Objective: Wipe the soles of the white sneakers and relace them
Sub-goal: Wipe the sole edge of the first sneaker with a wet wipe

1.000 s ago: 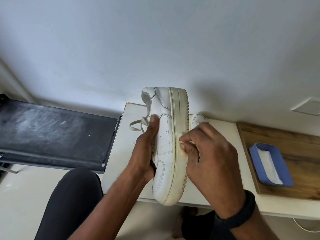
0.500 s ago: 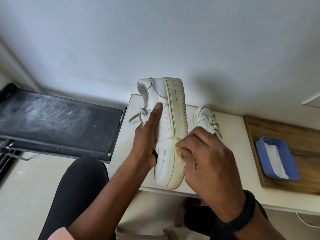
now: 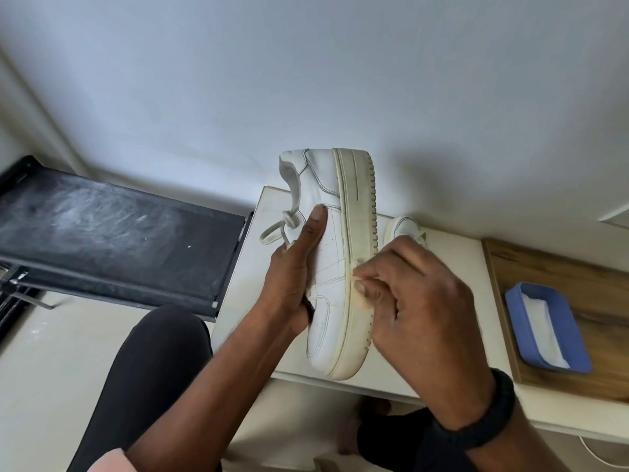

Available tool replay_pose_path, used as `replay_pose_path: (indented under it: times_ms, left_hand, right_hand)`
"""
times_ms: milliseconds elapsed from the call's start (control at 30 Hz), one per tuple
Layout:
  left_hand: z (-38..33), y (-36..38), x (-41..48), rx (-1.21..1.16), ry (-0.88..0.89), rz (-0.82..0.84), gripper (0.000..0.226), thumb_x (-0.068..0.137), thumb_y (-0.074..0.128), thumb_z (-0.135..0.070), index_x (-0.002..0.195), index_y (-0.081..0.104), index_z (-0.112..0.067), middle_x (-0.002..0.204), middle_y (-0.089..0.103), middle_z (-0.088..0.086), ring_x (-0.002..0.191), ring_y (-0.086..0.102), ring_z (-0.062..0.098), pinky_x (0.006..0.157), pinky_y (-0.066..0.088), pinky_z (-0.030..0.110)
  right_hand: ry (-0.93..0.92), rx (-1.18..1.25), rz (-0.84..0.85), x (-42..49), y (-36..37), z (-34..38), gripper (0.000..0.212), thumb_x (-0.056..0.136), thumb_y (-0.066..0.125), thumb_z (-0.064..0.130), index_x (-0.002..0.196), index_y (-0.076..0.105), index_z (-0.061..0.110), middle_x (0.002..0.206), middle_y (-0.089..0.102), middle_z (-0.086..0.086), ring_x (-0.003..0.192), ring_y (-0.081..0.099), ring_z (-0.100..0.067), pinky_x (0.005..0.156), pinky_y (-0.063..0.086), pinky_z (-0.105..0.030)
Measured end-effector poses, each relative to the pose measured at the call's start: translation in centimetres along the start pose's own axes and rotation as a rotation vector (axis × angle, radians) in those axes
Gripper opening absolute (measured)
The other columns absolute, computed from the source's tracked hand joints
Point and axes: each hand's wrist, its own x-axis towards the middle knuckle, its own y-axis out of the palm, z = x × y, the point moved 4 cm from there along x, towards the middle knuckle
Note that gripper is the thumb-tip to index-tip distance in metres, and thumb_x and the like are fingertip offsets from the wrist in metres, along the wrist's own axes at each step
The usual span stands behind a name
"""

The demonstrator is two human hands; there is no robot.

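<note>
A white sneaker (image 3: 335, 233) is held on its side above the white table (image 3: 245, 301), its yellowed sole edge (image 3: 357, 260) facing up and right, toe toward me. My left hand (image 3: 292, 277) grips its upper, thumb lying along the leather. My right hand (image 3: 418, 308) pinches a small pale wipe (image 3: 357, 267) against the sole's side. A loose lace loop (image 3: 275, 229) hangs from the shoe at the left. The second white sneaker (image 3: 405, 228) stands on the table behind my right hand, mostly hidden.
A blue tray (image 3: 517, 301) with white wipes lies on a wooden board (image 3: 561, 277) at the right. A black dusty platform (image 3: 112, 233) sits left of the table. My dark-clad knee (image 3: 153, 362) is below, the wall close behind.
My right hand slid the wipe along the sole edge, first toward the toe, then back a little. The view shifted slightly; my left hand keeps its hold.
</note>
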Motion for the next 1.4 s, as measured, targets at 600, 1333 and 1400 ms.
replay_pose_path:
  times_ms: [600, 1333, 1400]
  left_hand:
    - [-0.3, 1.1, -1.0, 0.028, -0.083, 0.025, 0.061, 0.091, 0.069, -0.058, 0.128, 0.073, -0.009, 0.126, 0.073, 0.02, 0.116, 0.071, 0.037, 0.107, 0.052, 0.054]
    - [0.6, 0.1, -0.6, 0.069, -0.092, -0.18, 0.061, 0.089, 0.071, -0.061, 0.125, 0.073, -0.011, 0.119, 0.077, 0.015, 0.109, 0.075, 0.034, 0.102, 0.055, 0.054]
    - [0.5, 0.2, -0.6, 0.063, -0.072, -0.212, 0.071, 0.084, 0.073, -0.065, 0.13, 0.068, -0.011, 0.119, 0.077, 0.014, 0.109, 0.075, 0.036, 0.102, 0.055, 0.059]
  right_hand:
    - [-0.031, -0.052, 0.03, -0.5, 0.4, -1.0, 0.012, 0.08, 0.075, 0.001, 0.086, 0.071, 0.012, 0.087, 0.062, 0.003, 0.08, 0.062, -0.015, 0.066, 0.058, -0.036]
    - [0.017, -0.084, 0.114, -0.6, 2.3, 0.0, 0.018, 0.079, 0.073, -0.002, 0.082, 0.066, 0.014, 0.084, 0.058, 0.002, 0.074, 0.059, -0.018, 0.063, 0.055, -0.037]
    - [0.005, -0.074, 0.149, -0.9, 2.3, 0.1, 0.018, 0.079, 0.073, -0.002, 0.084, 0.067, 0.015, 0.085, 0.058, 0.004, 0.075, 0.059, -0.017, 0.062, 0.056, -0.036]
